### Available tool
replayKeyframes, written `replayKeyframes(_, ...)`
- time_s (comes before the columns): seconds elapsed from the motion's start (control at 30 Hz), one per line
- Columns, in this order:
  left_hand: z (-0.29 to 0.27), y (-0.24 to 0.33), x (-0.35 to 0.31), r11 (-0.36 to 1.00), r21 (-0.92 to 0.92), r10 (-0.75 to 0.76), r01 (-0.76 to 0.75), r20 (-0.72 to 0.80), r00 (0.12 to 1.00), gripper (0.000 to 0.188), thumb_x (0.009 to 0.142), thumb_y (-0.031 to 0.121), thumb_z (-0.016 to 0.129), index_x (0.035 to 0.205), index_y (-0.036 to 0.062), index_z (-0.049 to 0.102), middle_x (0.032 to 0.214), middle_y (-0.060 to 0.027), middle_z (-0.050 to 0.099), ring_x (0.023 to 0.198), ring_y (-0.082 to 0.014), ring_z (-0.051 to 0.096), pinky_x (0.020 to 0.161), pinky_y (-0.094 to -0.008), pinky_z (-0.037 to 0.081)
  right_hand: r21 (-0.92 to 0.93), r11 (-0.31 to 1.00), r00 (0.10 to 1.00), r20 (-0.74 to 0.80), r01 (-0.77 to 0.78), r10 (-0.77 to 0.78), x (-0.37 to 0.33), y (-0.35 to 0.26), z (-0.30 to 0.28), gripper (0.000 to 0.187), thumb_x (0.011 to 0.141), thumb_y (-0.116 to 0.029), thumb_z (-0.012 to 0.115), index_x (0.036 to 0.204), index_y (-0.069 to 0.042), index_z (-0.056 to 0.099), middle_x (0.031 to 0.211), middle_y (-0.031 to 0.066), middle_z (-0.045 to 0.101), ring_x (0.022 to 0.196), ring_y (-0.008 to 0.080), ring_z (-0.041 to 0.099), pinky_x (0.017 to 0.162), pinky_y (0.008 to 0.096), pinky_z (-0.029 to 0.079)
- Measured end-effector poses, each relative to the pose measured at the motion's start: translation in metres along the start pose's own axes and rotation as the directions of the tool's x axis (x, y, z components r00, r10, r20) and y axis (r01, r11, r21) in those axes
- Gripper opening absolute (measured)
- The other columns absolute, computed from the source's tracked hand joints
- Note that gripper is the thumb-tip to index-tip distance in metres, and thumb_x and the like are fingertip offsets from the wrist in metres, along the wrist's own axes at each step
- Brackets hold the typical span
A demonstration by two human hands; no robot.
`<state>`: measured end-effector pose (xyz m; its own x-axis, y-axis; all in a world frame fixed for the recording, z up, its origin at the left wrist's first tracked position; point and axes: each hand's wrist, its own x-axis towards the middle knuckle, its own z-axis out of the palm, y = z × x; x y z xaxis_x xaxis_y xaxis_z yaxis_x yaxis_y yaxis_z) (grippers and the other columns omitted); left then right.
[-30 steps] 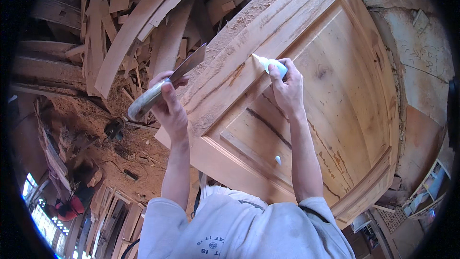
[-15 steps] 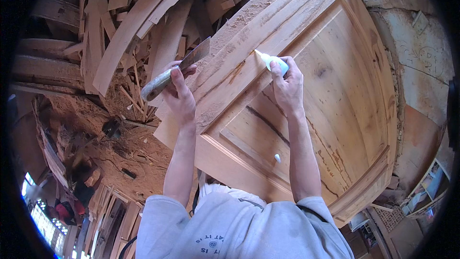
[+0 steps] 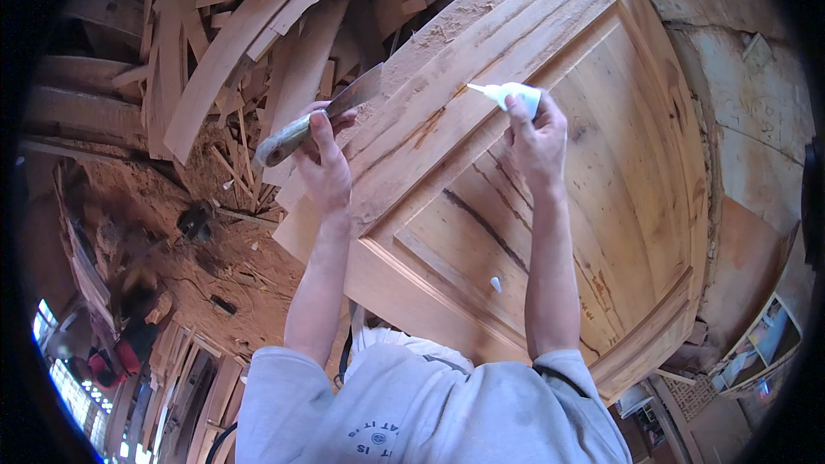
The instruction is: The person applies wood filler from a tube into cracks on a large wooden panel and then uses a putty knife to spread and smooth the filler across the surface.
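Note:
In my left hand (image 3: 326,170) is a putty knife (image 3: 292,139), its worn handle gripped and its broad metal blade pointing up and to the right over the door's edge. My right hand (image 3: 540,139) is closed round a small white glue bottle (image 3: 521,98). The bottle's thin nozzle points left, just above a dark crack in the frame of a wooden panel door (image 3: 619,180). Sawdust coats the door's far left frame. On the inset panel lies a small white cap (image 3: 496,284), near my right forearm. Dark cracks and glue-like stains run along the panel.
Scrap boards (image 3: 249,51) are piled beyond the door at the upper left. Sawdust (image 3: 258,262) covers the floor on the left. More planks (image 3: 185,378) stand at lower left, and a shelf unit (image 3: 765,339) is at lower right.
My right hand has moved right with the glue bottle, and its nozzle now lies more level. The left hand keeps the putty knife in nearly the same place.

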<state>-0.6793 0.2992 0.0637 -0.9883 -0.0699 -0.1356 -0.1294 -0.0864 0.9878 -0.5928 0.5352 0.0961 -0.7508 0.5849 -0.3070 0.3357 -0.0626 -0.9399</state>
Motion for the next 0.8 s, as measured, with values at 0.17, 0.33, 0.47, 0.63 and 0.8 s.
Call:
replayKeyframes(0.17, 0.003, 0.001, 0.002, 1.000, -0.005, 0.016, -0.016, 0.044, 0.999, 0.035, 0.102, 0.035, 0.055, 0.110, 0.0012, 0.058, 0.090, -0.0092, 0.068, 0.081, -0.0147, 0.067, 0.081, -0.0279, 0.051, -0.136, 0.987, 0.992, 0.108, 0.084, -0.070, 0.048, -0.007, -0.018, 0.026, 0.096, -0.026, 0.062, 0.100, -0.001, 0.065, 0.066, -0.0034, 0.054, 0.052, 0.0038, 0.047, 0.047, 0.0226, 0.037)
replayKeyframes(0.33, 0.002, 0.001, 0.001, 1.000, -0.017, 0.018, -0.018, 0.025, 1.000, 0.034, 0.101, 0.034, 0.055, 0.109, 0.0012, 0.058, 0.089, -0.0088, 0.068, 0.080, -0.0144, 0.067, 0.080, -0.0273, 0.050, -0.284, 0.956, 0.975, 0.220, 0.077, -0.013, 0.070, -0.014, -0.021, 0.025, 0.096, -0.026, 0.061, 0.100, -0.002, 0.066, 0.068, -0.0010, 0.055, 0.058, 0.0061, 0.048, 0.053, 0.0259, 0.040)
replayKeyframes(0.47, 0.003, -0.001, 0.001, 0.999, -0.046, 0.017, -0.016, 0.019, 1.000, 0.033, 0.101, 0.033, 0.056, 0.108, 0.0010, 0.059, 0.091, -0.0084, 0.067, 0.080, -0.0147, 0.067, 0.080, -0.0277, 0.051, -0.362, 0.925, 0.969, 0.247, 0.114, -0.022, 0.067, -0.018, -0.014, 0.026, 0.095, -0.026, 0.061, 0.101, -0.001, 0.066, 0.071, 0.0003, 0.056, 0.062, 0.0082, 0.050, 0.056, 0.0277, 0.042)
replayKeyframes(0.63, 0.003, 0.000, 0.000, 0.998, -0.054, 0.020, -0.019, 0.020, 1.000, 0.032, 0.101, 0.032, 0.056, 0.109, 0.0011, 0.059, 0.094, -0.0077, 0.066, 0.081, -0.0150, 0.067, 0.079, -0.0280, 0.052, -0.397, 0.899, 0.944, 0.326, 0.186, -0.052, 0.059, -0.022, -0.007, 0.028, 0.094, -0.027, 0.061, 0.099, 0.000, 0.066, 0.073, 0.0040, 0.060, 0.065, 0.0115, 0.053, 0.060, 0.0312, 0.045)
replayKeyframes(0.8, 0.003, 0.001, 0.000, 0.999, -0.034, 0.015, -0.014, 0.016, 1.000, 0.033, 0.101, 0.033, 0.055, 0.109, 0.0014, 0.059, 0.092, -0.0077, 0.066, 0.081, -0.0152, 0.067, 0.080, -0.0284, 0.052, -0.464, 0.845, 0.931, 0.351, 0.265, -0.099, 0.056, -0.026, -0.001, 0.031, 0.092, -0.028, 0.064, 0.099, 0.002, 0.065, 0.074, 0.0107, 0.063, 0.066, 0.0148, 0.056, 0.064, 0.0332, 0.046)
